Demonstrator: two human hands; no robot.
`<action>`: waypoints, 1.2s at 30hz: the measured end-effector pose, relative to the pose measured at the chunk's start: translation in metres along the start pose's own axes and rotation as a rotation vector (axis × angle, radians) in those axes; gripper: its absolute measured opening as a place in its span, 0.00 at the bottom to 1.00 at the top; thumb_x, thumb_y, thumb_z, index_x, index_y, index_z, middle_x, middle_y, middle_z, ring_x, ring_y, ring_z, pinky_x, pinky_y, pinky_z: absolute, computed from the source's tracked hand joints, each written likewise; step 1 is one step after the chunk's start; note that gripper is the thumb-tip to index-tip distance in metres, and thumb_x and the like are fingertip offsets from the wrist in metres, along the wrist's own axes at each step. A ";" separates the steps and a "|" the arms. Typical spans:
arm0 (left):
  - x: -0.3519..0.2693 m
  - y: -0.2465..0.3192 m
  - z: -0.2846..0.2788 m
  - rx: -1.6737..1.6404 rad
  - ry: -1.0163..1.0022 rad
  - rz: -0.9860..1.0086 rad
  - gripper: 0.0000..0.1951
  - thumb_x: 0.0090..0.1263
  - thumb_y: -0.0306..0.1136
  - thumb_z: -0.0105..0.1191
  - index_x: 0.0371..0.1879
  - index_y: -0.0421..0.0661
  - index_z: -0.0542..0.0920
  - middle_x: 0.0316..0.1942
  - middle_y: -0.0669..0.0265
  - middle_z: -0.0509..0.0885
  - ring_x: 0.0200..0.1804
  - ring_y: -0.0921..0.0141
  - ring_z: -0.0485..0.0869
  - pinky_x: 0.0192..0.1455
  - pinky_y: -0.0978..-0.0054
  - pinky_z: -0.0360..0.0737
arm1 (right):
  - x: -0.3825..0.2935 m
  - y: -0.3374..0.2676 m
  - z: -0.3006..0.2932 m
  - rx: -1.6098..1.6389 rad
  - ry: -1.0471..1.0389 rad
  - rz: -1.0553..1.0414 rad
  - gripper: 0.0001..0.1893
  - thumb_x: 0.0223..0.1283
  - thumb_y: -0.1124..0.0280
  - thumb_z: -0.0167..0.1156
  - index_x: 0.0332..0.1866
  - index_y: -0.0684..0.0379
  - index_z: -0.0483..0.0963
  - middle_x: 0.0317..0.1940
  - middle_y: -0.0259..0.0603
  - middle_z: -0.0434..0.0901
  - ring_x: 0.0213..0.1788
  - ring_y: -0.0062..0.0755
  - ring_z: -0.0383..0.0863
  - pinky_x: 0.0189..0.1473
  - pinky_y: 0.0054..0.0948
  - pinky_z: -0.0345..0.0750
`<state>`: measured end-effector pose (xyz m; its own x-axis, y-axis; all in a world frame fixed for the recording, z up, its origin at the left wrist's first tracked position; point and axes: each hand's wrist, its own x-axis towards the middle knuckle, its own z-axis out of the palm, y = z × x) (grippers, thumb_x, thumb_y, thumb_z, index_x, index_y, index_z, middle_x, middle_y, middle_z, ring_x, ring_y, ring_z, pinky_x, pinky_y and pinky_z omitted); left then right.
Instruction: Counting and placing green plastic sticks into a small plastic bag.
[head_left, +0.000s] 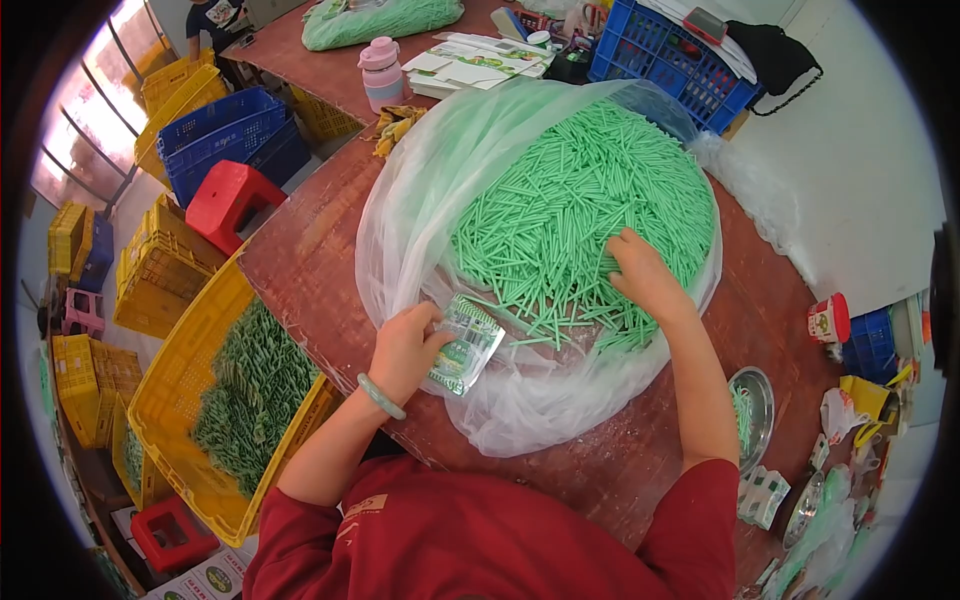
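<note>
A heap of short, thin green sticks (570, 202) lies in a large clear plastic bag (409, 202) on the red-brown table (307, 262). The bag's mouth is spread towards me and its left side is folded up. My left hand (409, 349), with a jade-coloured bangle at the wrist, grips a green and silver printed packet (472, 345) by its left edge, over the bag's near-left rim. At the right-front part of the heap, my right hand (646, 276) touches the sticks with curled fingers. Its fingertips are partly hidden, so any sticks between them cannot be made out.
A yellow crate (161, 397) full of green packets stands left of the table. A pink bottle (382, 75), flat cartons (480, 64) and a blue crate (637, 52) are behind the bag. At right sits a steel bowl (763, 397) with sticks. A person (214, 26) is far left.
</note>
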<state>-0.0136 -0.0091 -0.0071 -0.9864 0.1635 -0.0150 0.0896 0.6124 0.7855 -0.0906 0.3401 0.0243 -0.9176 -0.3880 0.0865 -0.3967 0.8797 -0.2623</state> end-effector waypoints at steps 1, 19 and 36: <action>-0.001 -0.002 0.000 0.017 0.040 0.065 0.12 0.57 0.26 0.63 0.38 0.39 0.78 0.27 0.55 0.78 0.30 0.58 0.79 0.33 0.64 0.74 | 0.000 0.001 0.001 -0.021 -0.039 0.029 0.17 0.43 0.83 0.61 0.43 0.65 0.70 0.41 0.52 0.70 0.45 0.54 0.74 0.48 0.41 0.74; -0.008 -0.003 -0.019 -1.448 -0.215 -0.305 0.11 0.74 0.27 0.49 0.53 0.39 0.76 0.49 0.62 0.83 0.49 0.69 0.84 0.54 0.71 0.81 | -0.008 -0.002 0.014 -0.017 0.063 0.012 0.17 0.42 0.84 0.59 0.42 0.64 0.70 0.36 0.53 0.73 0.41 0.56 0.76 0.44 0.45 0.74; -0.010 0.013 -0.013 -1.261 -0.195 -0.224 0.12 0.72 0.24 0.52 0.52 0.38 0.78 0.46 0.65 0.85 0.46 0.76 0.83 0.51 0.78 0.79 | -0.032 -0.015 -0.028 0.740 0.238 0.431 0.07 0.53 0.72 0.65 0.37 0.60 0.78 0.26 0.26 0.77 0.26 0.11 0.70 0.29 0.19 0.68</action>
<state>-0.0045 -0.0121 0.0114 -0.9173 0.3277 -0.2264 -0.3697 -0.4889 0.7901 -0.0556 0.3471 0.0519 -0.9970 0.0759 0.0121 0.0277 0.5008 -0.8651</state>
